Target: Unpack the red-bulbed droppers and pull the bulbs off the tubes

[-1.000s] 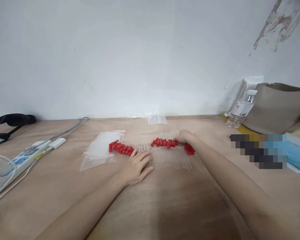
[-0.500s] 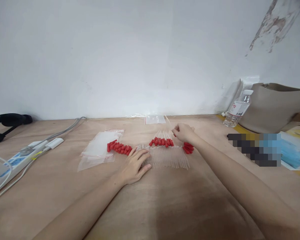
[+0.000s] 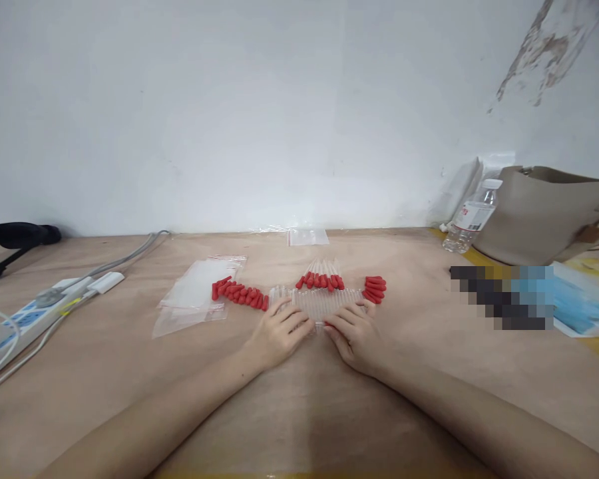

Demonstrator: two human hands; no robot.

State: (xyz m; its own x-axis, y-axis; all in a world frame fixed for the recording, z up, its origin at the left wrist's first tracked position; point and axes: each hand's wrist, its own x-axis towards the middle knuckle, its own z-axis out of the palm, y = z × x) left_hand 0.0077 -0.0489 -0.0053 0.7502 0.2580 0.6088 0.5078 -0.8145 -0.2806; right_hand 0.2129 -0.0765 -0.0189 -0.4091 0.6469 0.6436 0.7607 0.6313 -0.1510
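A row of clear glass tubes lies side by side in front of me. My left hand rests on the row's left end, its fingers stretched over the tubes. At the right end lies my right hand, fingers curled, with a bit of red and a short clear length of a dropper showing at its fingertips; the rest is hidden. Behind the row, droppers with red bulbs fan out, tips toward the wall. Loose red rubber bulbs lie to the left, and more red bulbs to the right.
Clear zip bags lie at the left, with another bag by the wall. A power strip with cables sits far left. At right stand a water bottle and a grey-beige bag, near a blue mask-like item.
My right hand has come down from behind the row, where it held a dropper upright, to the near right end of the tubes. My left hand has shifted slightly right.
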